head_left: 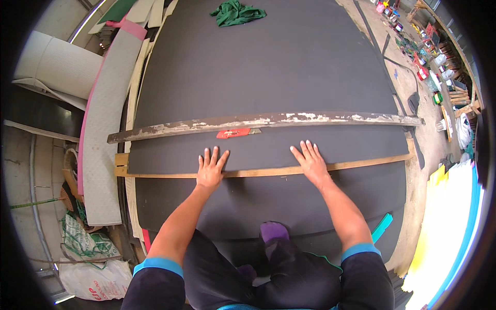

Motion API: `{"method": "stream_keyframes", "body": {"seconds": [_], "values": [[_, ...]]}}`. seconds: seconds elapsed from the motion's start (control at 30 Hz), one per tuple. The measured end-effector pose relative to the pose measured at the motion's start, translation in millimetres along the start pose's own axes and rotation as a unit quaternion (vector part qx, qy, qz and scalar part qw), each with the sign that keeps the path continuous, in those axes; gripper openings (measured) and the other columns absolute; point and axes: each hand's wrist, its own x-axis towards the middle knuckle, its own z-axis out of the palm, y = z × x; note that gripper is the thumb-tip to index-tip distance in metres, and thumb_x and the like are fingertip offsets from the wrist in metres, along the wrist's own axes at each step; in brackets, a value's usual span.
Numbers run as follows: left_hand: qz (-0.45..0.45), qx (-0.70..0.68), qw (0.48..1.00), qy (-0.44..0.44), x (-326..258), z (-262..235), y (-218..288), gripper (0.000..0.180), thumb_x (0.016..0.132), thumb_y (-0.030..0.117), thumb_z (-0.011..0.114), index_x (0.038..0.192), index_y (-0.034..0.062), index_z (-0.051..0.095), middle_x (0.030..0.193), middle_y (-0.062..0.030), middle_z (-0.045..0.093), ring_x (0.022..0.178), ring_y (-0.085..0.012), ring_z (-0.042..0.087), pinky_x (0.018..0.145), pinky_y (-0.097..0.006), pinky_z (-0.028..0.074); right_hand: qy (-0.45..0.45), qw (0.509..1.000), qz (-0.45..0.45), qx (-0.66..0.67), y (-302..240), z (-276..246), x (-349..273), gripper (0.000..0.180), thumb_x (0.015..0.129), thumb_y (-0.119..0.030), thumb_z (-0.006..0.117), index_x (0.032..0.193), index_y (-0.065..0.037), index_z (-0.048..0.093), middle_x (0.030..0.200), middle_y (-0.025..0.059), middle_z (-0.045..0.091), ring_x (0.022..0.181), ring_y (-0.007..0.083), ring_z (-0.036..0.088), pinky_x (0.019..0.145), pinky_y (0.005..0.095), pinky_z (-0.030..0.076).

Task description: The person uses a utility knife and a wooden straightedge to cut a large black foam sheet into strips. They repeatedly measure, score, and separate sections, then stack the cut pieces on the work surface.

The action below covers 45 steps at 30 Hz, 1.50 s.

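Note:
A large dark grey sheet (258, 67) spreads out beneath me, and I kneel or sit on its near part. Across it runs a thin wooden strip (361, 163) with a wider block at its left end. My left hand (210, 169) lies flat, fingers spread, over the strip and the sheet. To its right, my right hand (311, 160) rests the same way, fingers pointing away from me. Neither hand grips anything. Just beyond the hands lies a red utility knife (235, 133), beside a long worn bar (268, 121) with flaking paint that spans the sheet.
A green cloth (236, 13) lies on the sheet's far end. A teal strip (382, 227) is near my right elbow. Pale boards (108, 129) stand along the left, above white sacks (95, 279). Bottles and tools (423, 72) line the right floor, near bright stacked sheets (444, 222).

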Motion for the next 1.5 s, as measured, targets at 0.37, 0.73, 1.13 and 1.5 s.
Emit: {"method": "stream_keyframes", "body": {"seconds": [0.37,0.73,1.13,1.5], "values": [[0.049,-0.074,0.991,-0.102,-98.9,-41.1,17.4,0.088,0.093,0.065,0.066,0.162,0.0167,0.038,0.157,-0.0196,0.046,0.148,-0.0432,0.041,0.121,-0.061,0.031,-0.075,0.985,-0.007,0.156,-51.3,-42.6,-113.3,0.081,0.089,-0.066,0.070,0.152,-0.016,0.057,0.153,0.0233,0.053,0.145,0.0449,0.046,0.120,0.0592,0.037],[-0.356,-0.113,0.927,0.028,-31.3,24.9,42.9,0.086,0.105,0.064,0.042,0.168,0.0091,0.023,0.176,-0.0205,0.013,0.162,-0.0453,0.004,0.127,-0.065,0.007,0.042,0.997,0.047,0.051,51.0,-4.8,64.4,0.053,0.092,-0.050,0.070,0.144,-0.046,0.063,0.129,0.0099,0.060,0.124,0.0320,0.054,0.119,0.0574,0.035],[-0.348,-0.109,0.931,0.019,-32.3,36.1,44.2,0.091,0.102,0.063,0.045,0.167,0.0039,0.021,0.176,-0.0236,0.009,0.161,-0.0489,-0.002,0.124,-0.069,0.003,0.021,0.999,0.040,0.030,152.3,35.2,254.6,0.050,0.098,-0.044,0.067,0.148,-0.046,0.060,0.133,0.0104,0.059,0.126,0.0310,0.052,0.117,0.0489,0.039],[-0.340,-0.133,0.930,0.043,-34.3,41.3,45.1,0.092,0.100,0.061,0.050,0.167,0.0044,0.022,0.176,-0.0231,0.008,0.161,-0.0494,-0.001,0.125,-0.069,0.002,-0.009,0.985,0.159,-0.059,86.4,46.1,193.8,0.058,0.108,-0.048,0.050,0.164,-0.039,0.036,0.171,0.0159,0.031,0.157,0.0374,0.029,0.128,0.0527,0.026]]}}
